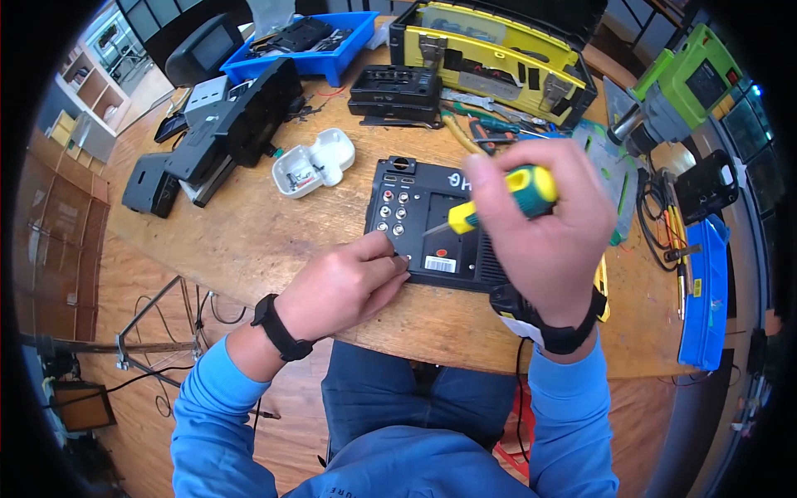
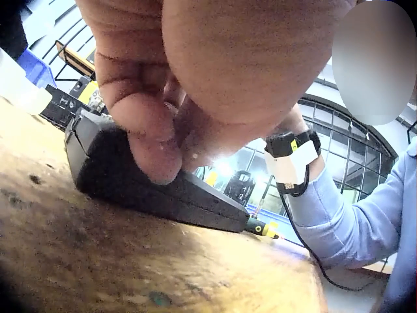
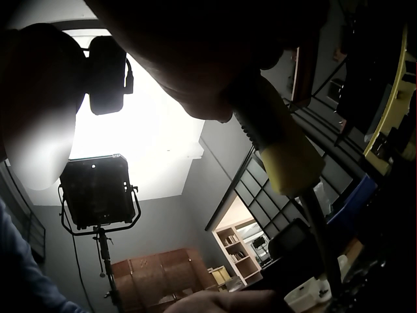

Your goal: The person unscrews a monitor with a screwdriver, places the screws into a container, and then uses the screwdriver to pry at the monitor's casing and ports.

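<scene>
yellow-green screwdriver gripped in right hand; left hand touches black device, its grip unclear.

A workshop: a wooden worktop bears a yellow toolbox, pliers and opened electronics.

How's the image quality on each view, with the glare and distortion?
Head: well lit, with fisheye curvature and black corners; the screwdriver is readable.
Left wrist: grainy, washed-out glare behind the left hand, smooth blurred oval at upper right.
Right wrist: ceiling blown out above the studio light, right hand nearly black, so finger detail is lost.
</scene>
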Demonstrator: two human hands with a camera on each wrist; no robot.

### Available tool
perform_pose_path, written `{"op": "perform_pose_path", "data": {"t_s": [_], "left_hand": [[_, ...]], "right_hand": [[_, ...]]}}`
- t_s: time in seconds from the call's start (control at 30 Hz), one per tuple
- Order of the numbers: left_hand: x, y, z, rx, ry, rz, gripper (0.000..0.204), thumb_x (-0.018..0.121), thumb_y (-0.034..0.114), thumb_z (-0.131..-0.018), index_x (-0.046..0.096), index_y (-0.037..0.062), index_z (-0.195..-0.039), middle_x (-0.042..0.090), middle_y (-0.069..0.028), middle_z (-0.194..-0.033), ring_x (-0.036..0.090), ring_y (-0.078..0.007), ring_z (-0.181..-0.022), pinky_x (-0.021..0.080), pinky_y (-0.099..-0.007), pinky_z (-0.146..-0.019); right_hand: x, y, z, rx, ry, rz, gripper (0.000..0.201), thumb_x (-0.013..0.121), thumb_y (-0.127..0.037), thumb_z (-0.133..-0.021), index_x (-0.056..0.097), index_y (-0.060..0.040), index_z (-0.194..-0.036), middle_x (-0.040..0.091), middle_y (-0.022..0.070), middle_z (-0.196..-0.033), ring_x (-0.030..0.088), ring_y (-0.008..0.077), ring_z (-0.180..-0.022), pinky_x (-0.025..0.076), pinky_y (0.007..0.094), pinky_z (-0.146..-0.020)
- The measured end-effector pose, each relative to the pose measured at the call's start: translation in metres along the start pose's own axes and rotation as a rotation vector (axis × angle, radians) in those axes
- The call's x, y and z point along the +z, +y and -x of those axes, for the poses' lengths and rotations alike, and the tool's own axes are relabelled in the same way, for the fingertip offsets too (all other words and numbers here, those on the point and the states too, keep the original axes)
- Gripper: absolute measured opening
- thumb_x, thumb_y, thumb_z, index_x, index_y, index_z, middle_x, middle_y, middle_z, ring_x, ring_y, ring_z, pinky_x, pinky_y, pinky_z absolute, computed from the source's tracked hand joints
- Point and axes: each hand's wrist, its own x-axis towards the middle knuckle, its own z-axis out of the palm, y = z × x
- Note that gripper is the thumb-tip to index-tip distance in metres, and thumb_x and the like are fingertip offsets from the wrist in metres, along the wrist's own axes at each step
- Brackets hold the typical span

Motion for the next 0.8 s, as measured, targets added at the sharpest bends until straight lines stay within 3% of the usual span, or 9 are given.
{"op": "perform_pose_path", "data": {"t_s": [0.07, 0.1, 0.13, 0.2, 0.4, 0.53, 0.6, 0.63, 0.8], "left_hand": [[0.002, 0.0, -0.001, 0.023, 0.026, 0.019, 0.017, 0.082, 0.004, -0.089, 0.078, 0.0001, -0.104, 0.066, -0.0121, -0.092, 0.071, -0.0299, -0.078, 0.06, -0.0398, -0.071], [0.002, 0.0, -0.002, 0.014, 0.035, 0.018, 0.014, 0.081, 0.006, -0.09, 0.077, 0.0007, -0.103, 0.065, -0.0115, -0.092, 0.07, -0.0298, -0.076, 0.06, -0.0401, -0.07], [0.002, 0.001, -0.002, 0.001, 0.044, 0.015, 0.013, 0.079, 0.008, -0.091, 0.076, 0.0013, -0.101, 0.064, -0.0109, -0.093, 0.07, -0.0297, -0.075, 0.06, -0.0404, -0.068], [0.004, 0.001, -0.002, 0.019, 0.057, 0.012, 0.012, 0.081, 0.008, -0.091, 0.077, 0.0015, -0.1, 0.064, -0.0108, -0.092, 0.069, -0.0287, -0.074, 0.06, -0.0392, -0.068], [0.005, -0.002, -0.001, -0.032, 0.071, 0.014, 0.015, 0.087, 0.005, -0.085, 0.079, 0.0027, -0.097, 0.066, -0.0099, -0.087, 0.069, -0.026, -0.073, 0.057, -0.0369, -0.066], [0.004, 0.0, -0.003, -0.036, 0.081, 0.024, 0.014, 0.087, 0.004, -0.084, 0.079, 0.0028, -0.096, 0.066, -0.0099, -0.086, 0.069, -0.0258, -0.072, 0.057, -0.0366, -0.066], [0.005, 0.0, -0.002, -0.062, 0.101, 0.063, 0.013, 0.087, 0.004, -0.084, 0.079, 0.0023, -0.095, 0.066, -0.0099, -0.086, 0.069, -0.0249, -0.073, 0.057, -0.0358, -0.065], [0.005, 0.0, -0.001, -0.057, 0.099, 0.066, 0.013, 0.087, 0.004, -0.084, 0.079, 0.0023, -0.095, 0.066, -0.0099, -0.086, 0.069, -0.0249, -0.073, 0.057, -0.0358, -0.065], [0.002, 0.0, -0.002, -0.111, 0.067, 0.082, 0.012, 0.086, 0.003, -0.085, 0.078, 0.0011, -0.094, 0.067, -0.0104, -0.087, 0.07, -0.0225, -0.073, 0.056, -0.0334, -0.064]], "right_hand": [[-0.014, 0.012, 0.003, 0.09, 0.127, 0.002, 0.024, 0.092, -0.016, -0.083, 0.07, -0.0062, -0.088, 0.067, 0.008, -0.084, 0.063, 0.0196, -0.068, 0.05, 0.0315, -0.06], [-0.022, 0.019, 0.008, 0.138, 0.15, -0.017, 0.022, 0.089, -0.014, -0.089, 0.07, -0.0043, -0.091, 0.069, 0.0045, -0.087, 0.063, 0.012, -0.073, 0.05, 0.0284, -0.063], [-0.03, 0.027, 0.013, 0.138, 0.153, -0.001, 0.022, 0.089, -0.014, -0.089, 0.07, -0.0043, -0.091, 0.069, 0.0045, -0.087, 0.063, 0.012, -0.073, 0.05, 0.0284, -0.063], [-0.042, 0.038, 0.022, 0.331, 0.302, -0.114, 0.018, 0.085, -0.013, -0.094, 0.07, -0.0036, -0.096, 0.068, 0.0, -0.088, 0.063, 0.0074, -0.079, 0.05, 0.0251, -0.065], [-0.063, 0.055, 0.044, 0.535, 0.427, -0.201, 0.02, 0.085, -0.013, -0.095, 0.072, -0.0011, -0.104, 0.067, 0.0008, -0.097, 0.062, 0.0068, -0.086, 0.05, 0.021, -0.07], [-0.074, 0.061, 0.066, 0.547, 0.335, -0.05, 0.024, 0.089, -0.012, -0.09, 0.073, -0.001, -0.105, 0.069, 0.0047, -0.1, 0.066, 0.0111, -0.09, 0.053, 0.0248, -0.072], [-0.077, 0.056, 0.074, 0.265, 0.182, 0.357, 0.027, 0.092, -0.01, -0.084, 0.074, -0.0033, -0.104, 0.069, 0.008, -0.102, 0.069, 0.0187, -0.092, 0.056, 0.0309, -0.073], [-0.077, 0.053, 0.08, 0.211, 0.16, 0.382, 0.03, 0.093, -0.01, -0.08, 0.075, -0.0051, -0.103, 0.068, 0.01, -0.103, 0.07, 0.026, -0.09, 0.058, 0.0367, -0.076], [-0.071, 0.028, 0.103, 0.196, 0.02, 0.416, 0.029, 0.092, -0.009, -0.082, 0.075, -0.0055, -0.105, 0.065, 0.0102, -0.104, 0.07, 0.0265, -0.09, 0.059, 0.0372, -0.075]]}}
